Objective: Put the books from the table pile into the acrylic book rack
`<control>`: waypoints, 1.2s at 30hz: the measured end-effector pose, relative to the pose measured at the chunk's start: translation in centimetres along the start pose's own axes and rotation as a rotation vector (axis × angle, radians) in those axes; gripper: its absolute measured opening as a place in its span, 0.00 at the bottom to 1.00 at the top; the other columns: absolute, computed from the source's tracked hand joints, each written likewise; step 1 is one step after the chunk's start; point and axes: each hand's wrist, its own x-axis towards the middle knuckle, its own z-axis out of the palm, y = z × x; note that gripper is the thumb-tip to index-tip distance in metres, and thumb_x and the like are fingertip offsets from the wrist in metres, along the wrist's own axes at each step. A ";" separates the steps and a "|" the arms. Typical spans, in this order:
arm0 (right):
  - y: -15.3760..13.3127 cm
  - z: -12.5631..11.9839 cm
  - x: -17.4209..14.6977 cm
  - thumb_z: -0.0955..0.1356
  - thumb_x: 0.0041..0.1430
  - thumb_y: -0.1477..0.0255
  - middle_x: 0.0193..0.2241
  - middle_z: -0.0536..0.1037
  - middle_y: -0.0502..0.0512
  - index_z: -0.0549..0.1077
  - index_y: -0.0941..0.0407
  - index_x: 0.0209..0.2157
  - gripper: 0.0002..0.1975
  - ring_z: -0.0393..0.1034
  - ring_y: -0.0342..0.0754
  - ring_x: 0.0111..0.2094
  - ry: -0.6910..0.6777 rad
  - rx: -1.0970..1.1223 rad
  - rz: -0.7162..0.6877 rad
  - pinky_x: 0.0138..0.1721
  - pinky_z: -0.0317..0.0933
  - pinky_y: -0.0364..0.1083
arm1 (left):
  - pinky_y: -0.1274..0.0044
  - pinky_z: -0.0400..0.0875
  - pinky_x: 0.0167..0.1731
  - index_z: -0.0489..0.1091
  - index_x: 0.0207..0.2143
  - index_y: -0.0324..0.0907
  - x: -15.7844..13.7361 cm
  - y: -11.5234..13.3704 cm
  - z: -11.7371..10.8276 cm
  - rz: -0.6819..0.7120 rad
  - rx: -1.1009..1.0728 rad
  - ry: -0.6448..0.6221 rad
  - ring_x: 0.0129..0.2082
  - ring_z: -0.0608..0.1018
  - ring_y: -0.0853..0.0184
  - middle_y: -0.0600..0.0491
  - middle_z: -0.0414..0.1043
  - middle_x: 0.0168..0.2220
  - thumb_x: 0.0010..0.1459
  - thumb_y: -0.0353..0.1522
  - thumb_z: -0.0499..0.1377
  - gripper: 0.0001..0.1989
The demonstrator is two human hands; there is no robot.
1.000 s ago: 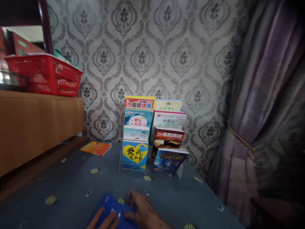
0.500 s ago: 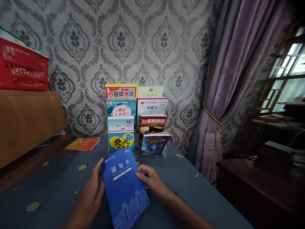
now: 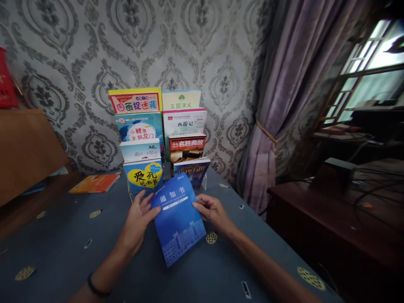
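Between my hands is a blue booklet (image 3: 179, 223) with white Chinese lettering and a skyline print, tilted in front of a book rack. My left hand (image 3: 139, 221) grips its left edge, thumb on the cover; a dark band circles that wrist. My right hand (image 3: 213, 212) pinches the right edge. Behind it, books stand in two stepped columns: at the front left a blue book with a yellow heart (image 3: 143, 176), at the front right a dark blue book (image 3: 197, 170), its lower left covered by the booklet. The rack itself is mostly hidden.
An orange book (image 3: 94, 183) lies flat on the dark patterned tablecloth (image 3: 120, 256), left of the rack. A wooden cabinet (image 3: 28, 151) with a red basket (image 3: 6, 84) stands far left. To the right are a purple curtain (image 3: 265, 105) and a dark red table (image 3: 303, 210) with cables.
The booklet has moved forward, closer to the rack, and now overlaps the front right book. My left thumb has come onto its cover. The view has shifted to the right.
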 end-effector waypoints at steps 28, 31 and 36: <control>-0.3 -7.7 9.4 0.71 0.56 0.56 0.29 0.76 0.51 0.75 0.55 0.32 0.16 0.73 0.47 0.32 0.388 -0.324 -0.464 0.40 0.72 0.49 | 0.74 0.69 0.36 0.73 0.35 0.40 11.1 3.9 6.9 0.923 0.920 -0.084 0.33 0.78 0.64 0.51 0.78 0.33 0.65 0.26 0.55 0.07; 0.9 -8.1 9.5 0.70 0.57 0.55 0.29 0.76 0.53 0.75 0.55 0.32 0.16 0.73 0.48 0.32 0.409 -0.391 -0.451 0.38 0.71 0.49 | 0.73 0.70 0.38 0.72 0.36 0.39 11.5 2.9 6.8 0.880 0.971 -0.076 0.34 0.79 0.63 0.50 0.78 0.35 0.65 0.26 0.54 0.07; 2.3 -8.3 9.1 0.69 0.57 0.58 0.31 0.78 0.55 0.77 0.55 0.31 0.14 0.72 0.50 0.33 0.449 -0.555 -0.443 0.38 0.68 0.50 | 0.73 0.72 0.41 0.71 0.41 0.37 11.5 2.2 7.1 0.780 1.145 -0.052 0.40 0.80 0.61 0.46 0.79 0.40 0.67 0.26 0.53 0.07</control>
